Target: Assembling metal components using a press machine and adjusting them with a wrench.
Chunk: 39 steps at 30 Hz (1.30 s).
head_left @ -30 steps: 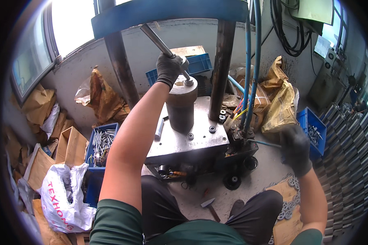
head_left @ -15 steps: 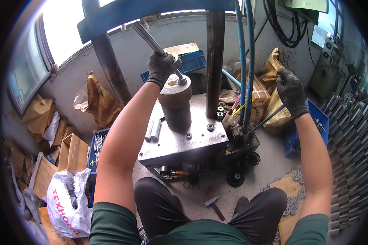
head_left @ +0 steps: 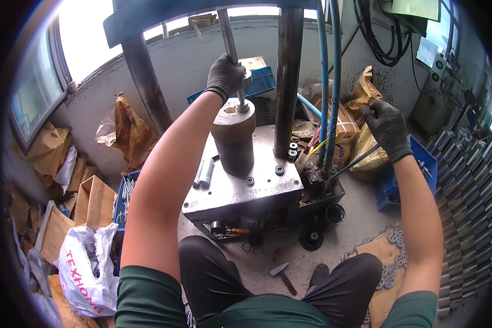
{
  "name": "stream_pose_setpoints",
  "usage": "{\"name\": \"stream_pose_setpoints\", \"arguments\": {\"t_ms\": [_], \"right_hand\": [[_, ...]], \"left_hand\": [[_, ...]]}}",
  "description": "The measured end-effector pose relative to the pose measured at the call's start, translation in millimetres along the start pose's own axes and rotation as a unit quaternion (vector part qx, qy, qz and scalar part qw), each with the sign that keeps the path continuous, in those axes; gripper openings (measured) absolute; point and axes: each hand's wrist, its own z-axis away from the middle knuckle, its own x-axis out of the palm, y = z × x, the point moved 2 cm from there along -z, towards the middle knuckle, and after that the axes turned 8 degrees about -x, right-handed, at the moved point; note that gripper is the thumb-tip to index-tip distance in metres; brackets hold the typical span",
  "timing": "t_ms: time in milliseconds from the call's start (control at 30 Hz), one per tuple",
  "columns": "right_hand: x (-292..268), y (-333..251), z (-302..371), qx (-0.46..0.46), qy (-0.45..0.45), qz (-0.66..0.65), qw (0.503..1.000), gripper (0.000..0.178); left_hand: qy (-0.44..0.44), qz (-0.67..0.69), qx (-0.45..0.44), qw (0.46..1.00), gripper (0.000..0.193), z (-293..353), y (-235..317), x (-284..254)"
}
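Note:
My gloved left hand is closed around a metal rod. The rod's lower end meets a threaded fitting on top of a thick steel cylinder, which has a notch in its upper face. The cylinder stands upright on a metal press table. My gloved right hand is at the upper end of a dark lever, its fingers curled; the palm side is hidden. Two small bearings and a pair of grey metal tubes are on the table.
Dark posts and a blue crossbeam frame the table. Blue hoses hang at its right. A hammer lies on the floor between my feet. Stacked metal bars stand right; a white sack sits left.
My left hand has moved slightly right, and the rod has swung from leaning left to nearly upright. My right hand has dipped a little, its fingers shifting left.

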Motion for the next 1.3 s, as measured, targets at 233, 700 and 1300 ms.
{"name": "stream_pose_setpoints", "arguments": {"t_ms": [233, 700, 1300], "right_hand": [[-14.8, -2.2, 22.3, -0.035, 0.000, 0.031, 0.999, 0.045], [-71.4, -36.2, 155.3, -0.010, -0.130, -0.092, 0.987, 0.034], [-78.9, -59.8, 195.6, -0.029, -0.366, -0.106, 0.924, 0.032]], "left_hand": [[-0.013, -0.175, 0.068, 0.982, 0.029, 7.3, 40.5, 0.6], [0.013, -0.040, 0.011, 0.999, 0.027, 7.3, 23.6, 4.2], [0.014, -0.044, 0.013, 0.999, 0.021, 16.4, 38.7, -0.6]]}}
